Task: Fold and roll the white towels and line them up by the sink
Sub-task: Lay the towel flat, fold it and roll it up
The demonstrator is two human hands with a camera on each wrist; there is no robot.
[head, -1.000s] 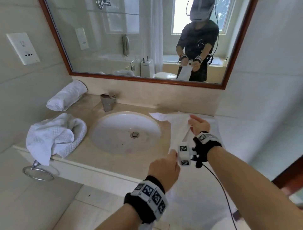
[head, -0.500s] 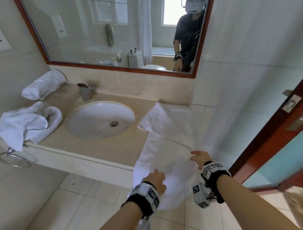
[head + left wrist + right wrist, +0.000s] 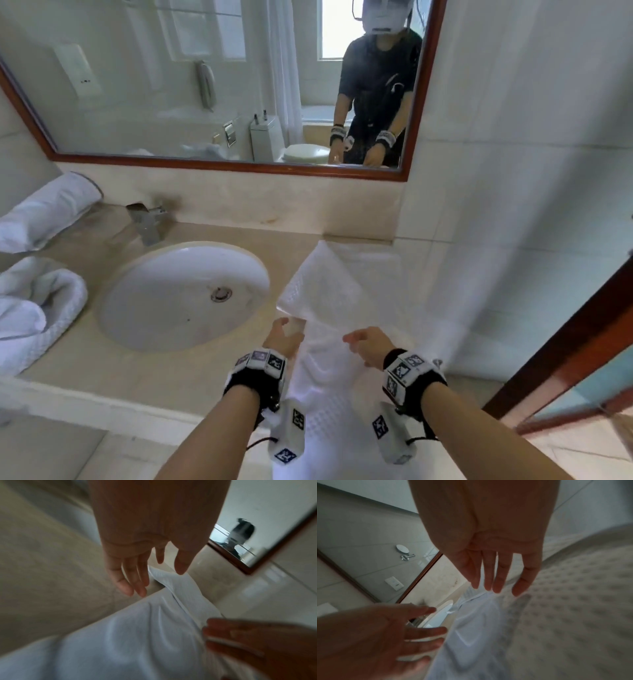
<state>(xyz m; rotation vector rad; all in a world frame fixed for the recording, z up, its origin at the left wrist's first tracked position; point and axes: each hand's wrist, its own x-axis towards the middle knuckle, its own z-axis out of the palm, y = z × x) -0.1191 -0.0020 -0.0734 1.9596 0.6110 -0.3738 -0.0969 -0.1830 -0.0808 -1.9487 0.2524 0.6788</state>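
A white waffle towel [image 3: 329,294] lies spread on the counter [image 3: 137,373] to the right of the sink [image 3: 185,294], its near end hanging over the front edge. My left hand [image 3: 284,330] is at the towel's left edge with straight fingers [image 3: 135,582] just above the cloth [image 3: 137,635]. My right hand [image 3: 358,342] is over the towel's middle, fingers [image 3: 488,577] straight above the fabric [image 3: 488,628]. Neither hand grips it. A rolled white towel [image 3: 48,212] lies at the back left, and a crumpled white towel [image 3: 37,308] sits at the left front.
A chrome faucet [image 3: 147,222] stands behind the basin. The mirror [image 3: 239,85] spans the wall above. A tiled wall [image 3: 496,240] borders the counter on the right, and a brown door frame [image 3: 565,359] stands further right.
A second ago both hands held the towel up over the counter, then gripped its hanging end below the edge. Now the towel lies draped and both hands hover over it with straight fingers.
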